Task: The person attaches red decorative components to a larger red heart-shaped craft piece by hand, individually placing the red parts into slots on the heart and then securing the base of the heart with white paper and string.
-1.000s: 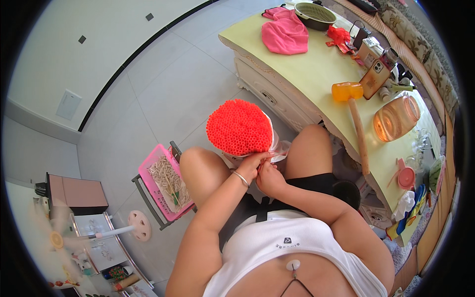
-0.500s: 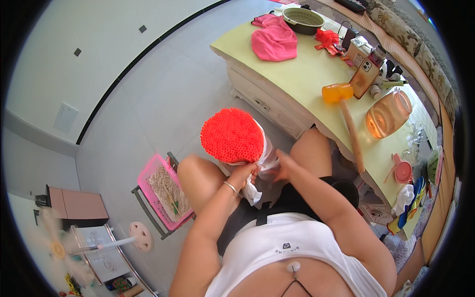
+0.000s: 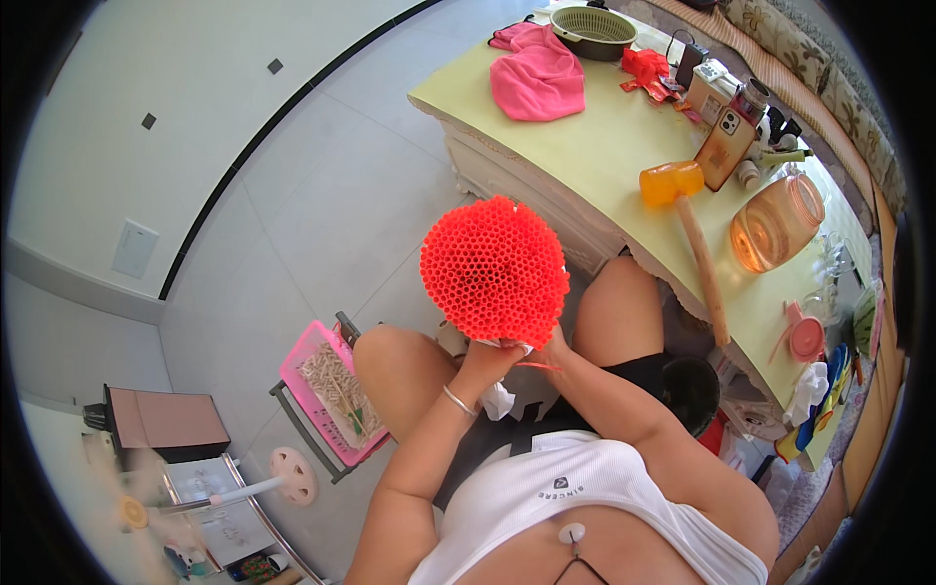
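Note:
A thick bundle of thin red tubes [image 3: 495, 273], like drinking straws, stands between my knees with its open ends facing up. Some white wrapping [image 3: 499, 400] shows below its near edge. My left hand [image 3: 494, 361] is closed on the near side of the bundle, a bangle on its wrist. Against the near right side lies my right hand [image 3: 554, 353]; its fingers are hidden under the tubes. A thin red strip [image 3: 538, 366] crosses by the right wrist.
At the right is a pale green table [image 3: 604, 146] bearing an orange-headed mallet [image 3: 673, 182], a phone [image 3: 725, 148], a jar of liquid [image 3: 777, 224], a pink cloth [image 3: 536, 73] and a strainer bowl [image 3: 593, 34]. A pink basket [image 3: 317, 336] stands left of my knee, near a spinning fan [image 3: 132, 512].
The bundle has shifted right and its top tilts more toward me, with the tube ends spread wider. My right hand has moved from beside the wrapping to the bundle's near right side.

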### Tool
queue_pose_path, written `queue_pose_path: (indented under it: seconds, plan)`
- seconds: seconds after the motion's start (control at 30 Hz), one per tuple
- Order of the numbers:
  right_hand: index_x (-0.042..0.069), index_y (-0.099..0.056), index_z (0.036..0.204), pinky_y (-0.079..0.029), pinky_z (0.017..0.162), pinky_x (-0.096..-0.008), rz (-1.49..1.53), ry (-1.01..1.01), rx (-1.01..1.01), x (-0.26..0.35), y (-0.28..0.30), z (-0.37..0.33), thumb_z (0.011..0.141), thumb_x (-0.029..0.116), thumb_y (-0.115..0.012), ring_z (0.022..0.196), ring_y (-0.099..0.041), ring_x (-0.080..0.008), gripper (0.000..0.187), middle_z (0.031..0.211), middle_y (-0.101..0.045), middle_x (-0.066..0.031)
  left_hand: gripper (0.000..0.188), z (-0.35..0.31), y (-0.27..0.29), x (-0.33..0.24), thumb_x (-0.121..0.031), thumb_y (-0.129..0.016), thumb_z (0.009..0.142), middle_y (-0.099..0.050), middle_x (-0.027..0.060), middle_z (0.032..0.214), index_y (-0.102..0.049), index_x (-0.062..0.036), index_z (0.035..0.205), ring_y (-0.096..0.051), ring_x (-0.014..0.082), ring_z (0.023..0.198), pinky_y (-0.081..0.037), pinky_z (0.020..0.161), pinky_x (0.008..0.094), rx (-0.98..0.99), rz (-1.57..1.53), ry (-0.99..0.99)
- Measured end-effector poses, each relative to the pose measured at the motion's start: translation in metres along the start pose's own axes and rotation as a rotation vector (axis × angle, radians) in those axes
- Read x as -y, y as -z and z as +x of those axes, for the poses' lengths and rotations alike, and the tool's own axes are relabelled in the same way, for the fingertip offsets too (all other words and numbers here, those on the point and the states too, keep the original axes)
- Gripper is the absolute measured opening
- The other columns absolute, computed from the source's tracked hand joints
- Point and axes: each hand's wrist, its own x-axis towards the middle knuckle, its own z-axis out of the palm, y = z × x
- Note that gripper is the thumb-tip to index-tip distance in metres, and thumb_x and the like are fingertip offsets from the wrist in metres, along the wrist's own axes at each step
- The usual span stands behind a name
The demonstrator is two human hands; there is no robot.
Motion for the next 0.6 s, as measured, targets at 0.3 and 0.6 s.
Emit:
queue_pose_path:
  seconds: [0.3,0.6]
  plan:
    - [0.001,-0.040,0.146,-0.035,0.112,-0.0408,-1.205,0.987,-0.472,0.059,-0.002,0.007,0.098,0.018,-0.053,0.139,-0.040,-0.0323,0.053,0.149,-0.043,-0.0202,0.031,0.041,0.010,0.058,0.004,-0.070,0.070,-0.062,0.0044,0.078,-0.062,-0.0062,0.099,-0.056,0.0137,0.056,-0.042,0.045,0.0293,0.003,-0.025,0.436]
    - [0.000,-0.058,0.133,-0.028,0.116,-0.0347,-1.471,0.902,0.010,0.122,-0.104,0.011,0.101,0.016,-0.052,0.145,-0.034,-0.0278,0.035,0.158,-0.032,-0.0172,0.009,0.061,-0.003,0.002,-0.003,-0.068,0.074,-0.056,0.0051,0.060,-0.061,-0.0037,0.079,-0.052,0.0154,0.048,-0.037,0.042,0.0295,-0.011,-0.088,0.411]
